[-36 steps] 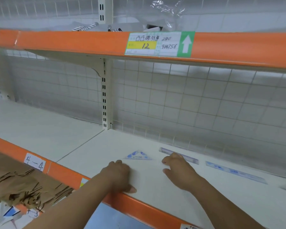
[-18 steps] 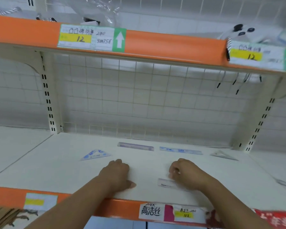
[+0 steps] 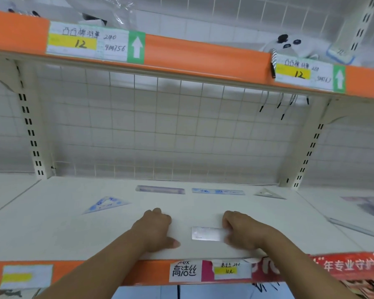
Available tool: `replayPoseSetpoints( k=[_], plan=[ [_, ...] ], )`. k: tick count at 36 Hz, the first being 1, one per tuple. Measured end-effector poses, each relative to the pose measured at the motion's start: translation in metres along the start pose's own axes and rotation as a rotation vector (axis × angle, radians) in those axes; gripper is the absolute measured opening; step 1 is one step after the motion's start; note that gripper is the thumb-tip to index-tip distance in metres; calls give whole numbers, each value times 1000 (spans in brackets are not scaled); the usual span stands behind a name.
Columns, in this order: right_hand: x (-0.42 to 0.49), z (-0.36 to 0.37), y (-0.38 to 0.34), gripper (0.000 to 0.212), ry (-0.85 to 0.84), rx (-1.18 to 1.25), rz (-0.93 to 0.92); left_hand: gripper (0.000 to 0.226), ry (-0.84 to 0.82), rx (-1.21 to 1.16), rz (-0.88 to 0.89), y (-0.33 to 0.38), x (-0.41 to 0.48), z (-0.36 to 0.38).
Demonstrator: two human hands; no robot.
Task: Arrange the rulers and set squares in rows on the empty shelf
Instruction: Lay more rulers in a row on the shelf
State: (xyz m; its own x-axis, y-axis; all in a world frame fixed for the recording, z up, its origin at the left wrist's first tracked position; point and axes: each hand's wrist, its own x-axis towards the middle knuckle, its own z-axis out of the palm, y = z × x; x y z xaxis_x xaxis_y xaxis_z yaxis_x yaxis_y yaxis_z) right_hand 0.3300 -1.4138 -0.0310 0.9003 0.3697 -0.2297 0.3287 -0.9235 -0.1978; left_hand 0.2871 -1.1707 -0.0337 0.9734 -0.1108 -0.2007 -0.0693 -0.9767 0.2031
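Matt painted-metal shelf [image 3: 63,234], glossy clear plastic ruler [image 3: 206,233], paper price label [image 3: 86,42]

right hand [image 3: 245,230] pinches a clear ruler [image 3: 206,233] on the shelf [image 3: 52,231].

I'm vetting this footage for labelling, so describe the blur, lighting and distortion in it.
Head view: the wide-angle lens bows the upper shelf edge and splays the uprights; lighting is soft and even; the clear ruler at the right hand is smeared and washed out; the price label is readable.
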Motion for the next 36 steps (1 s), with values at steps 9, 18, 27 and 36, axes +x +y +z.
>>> replayPoseSetpoints(
  k=[9,18,27,36],
  plan=[
    [17,6,-25,14,100,144,-128,71,19,-27,-36,-15,-8,-4],
    [47,4,-54,36,116,167,-157,74,39,-52,-117,-40,-15,-7],
    [81,7,-80,36,171,127,-233,73,41,-43,-190,-56,-14,-11],
    [119,9,-91,27,213,124,-312,72,61,-48,-262,-67,-12,-14]
  ],
)
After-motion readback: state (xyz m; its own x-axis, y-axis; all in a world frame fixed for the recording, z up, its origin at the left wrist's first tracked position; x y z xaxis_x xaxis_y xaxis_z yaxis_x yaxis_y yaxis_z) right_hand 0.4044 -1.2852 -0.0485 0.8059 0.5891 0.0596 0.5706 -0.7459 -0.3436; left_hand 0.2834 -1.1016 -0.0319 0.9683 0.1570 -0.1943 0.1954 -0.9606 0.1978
